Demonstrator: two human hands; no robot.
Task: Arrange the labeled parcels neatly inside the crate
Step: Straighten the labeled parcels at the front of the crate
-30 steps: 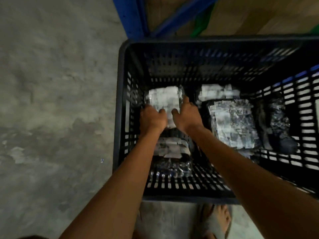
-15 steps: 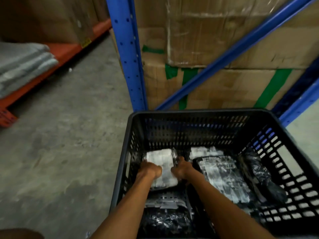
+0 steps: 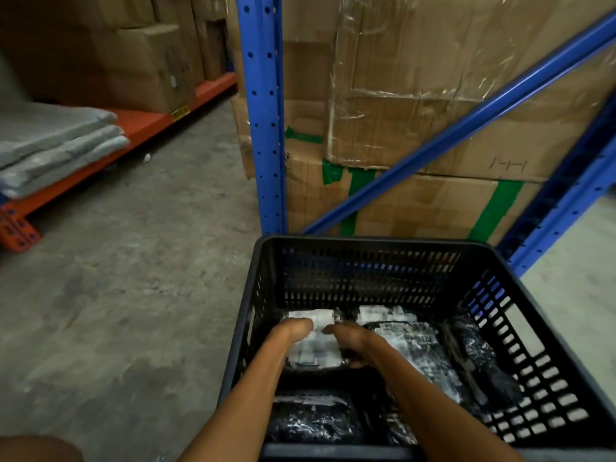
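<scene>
A black slatted plastic crate (image 3: 373,243) stands on the floor in front of me. Inside it lie several black plastic-wrapped parcels with white labels. A parcel with a large white label (image 3: 315,345) lies at the crate's back left, and both my hands are on it. My left hand (image 3: 290,331) grips its left edge, my right hand (image 3: 350,338) its right edge. Another parcel (image 3: 313,420) lies nearer me at the front left. A long parcel (image 3: 423,355) lies in the middle, a white-labelled one (image 3: 383,313) behind it, and a dark parcel (image 3: 480,358) against the right wall.
Blue shelf uprights (image 3: 263,111) and a diagonal brace (image 3: 460,128) rise right behind the crate, with taped cardboard boxes (image 3: 416,95) stacked behind them. An orange rack (image 3: 140,128) with grey folded pads (image 3: 56,141) and boxes lines the left. Bare concrete floor (image 3: 133,278) lies to the crate's left.
My head has tilted up, so the shelving and boxes came into view. Both hands stay on the white-labelled parcel at the back left, which has shifted little.
</scene>
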